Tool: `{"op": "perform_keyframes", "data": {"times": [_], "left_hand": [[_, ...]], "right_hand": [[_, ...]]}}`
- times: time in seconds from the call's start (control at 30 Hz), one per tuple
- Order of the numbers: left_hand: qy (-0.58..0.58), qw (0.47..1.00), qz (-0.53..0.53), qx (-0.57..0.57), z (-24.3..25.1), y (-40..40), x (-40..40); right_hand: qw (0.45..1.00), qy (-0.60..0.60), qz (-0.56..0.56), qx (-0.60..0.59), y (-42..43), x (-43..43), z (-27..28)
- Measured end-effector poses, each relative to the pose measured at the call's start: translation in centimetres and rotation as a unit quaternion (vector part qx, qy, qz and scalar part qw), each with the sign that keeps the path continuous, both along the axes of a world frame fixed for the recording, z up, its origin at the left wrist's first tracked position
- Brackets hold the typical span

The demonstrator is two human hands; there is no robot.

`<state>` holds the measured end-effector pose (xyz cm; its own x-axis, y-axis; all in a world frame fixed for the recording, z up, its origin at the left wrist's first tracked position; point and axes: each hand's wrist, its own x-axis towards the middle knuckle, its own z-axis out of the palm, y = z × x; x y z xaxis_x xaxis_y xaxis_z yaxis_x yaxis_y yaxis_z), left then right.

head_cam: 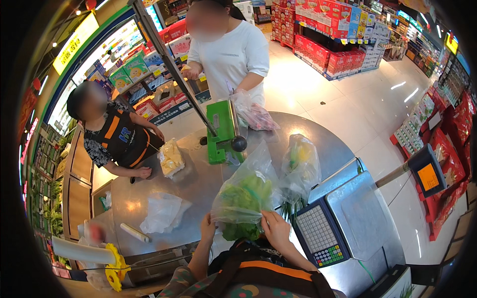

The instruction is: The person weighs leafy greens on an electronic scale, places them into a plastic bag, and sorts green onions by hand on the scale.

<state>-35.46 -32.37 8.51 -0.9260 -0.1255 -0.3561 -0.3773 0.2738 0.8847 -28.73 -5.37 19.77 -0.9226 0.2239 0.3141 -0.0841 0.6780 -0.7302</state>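
Observation:
A clear plastic bag [257,167] of leafy green vegetables [242,193] lies before me at the edge of the metal counter. My left hand [208,226] pinches the left side of the bag's mouth. The right side of the same mouth is gripped by my right hand [276,228]. Some leaves [241,231] stick out of the mouth between my hands. Just to the right sits a second clear bag [301,156] holding yellow and green produce, with long green stalks [288,211] coming out below it.
A green bag-sealing device [220,130] with a black knob stands on the metal counter [197,201]. A scale [357,219] with a keypad is at right. Left lie flat plastic bags [162,212], a pale roll core [135,232] and a yellowish package [171,158]. Two people [119,130] [231,59] stand across.

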Motion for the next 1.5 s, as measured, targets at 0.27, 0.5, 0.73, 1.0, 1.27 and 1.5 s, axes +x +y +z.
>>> {"op": "perform_keyframes", "data": {"times": [0.27,0.5,0.73,1.0,1.27,1.5], "left_hand": [[-0.083,0.989,0.058,0.108,-2.0,0.1,0.0],[-0.157,0.962,0.072,0.212,-5.3,0.6,0.1],[-0.086,0.957,0.111,0.252,-3.2,1.5,0.3],[-0.146,0.951,0.078,0.262,-2.8,1.0,-0.8],[-0.153,0.877,0.064,0.450,1.2,2.8,-1.7],[-0.232,0.871,0.080,0.425,-2.7,1.6,0.8]], "right_hand": [[0.999,-0.003,0.017,0.042,-0.8,1.3,1.3],[0.995,0.042,0.063,0.066,-1.6,0.8,1.2],[0.994,0.069,0.068,0.043,-2.2,0.4,0.5],[0.995,0.011,0.097,-0.006,-3.1,1.7,0.1],[0.934,-0.158,0.123,-0.295,-2.6,2.8,-2.6],[0.956,-0.151,0.142,-0.206,-2.5,2.3,-1.8]]}}
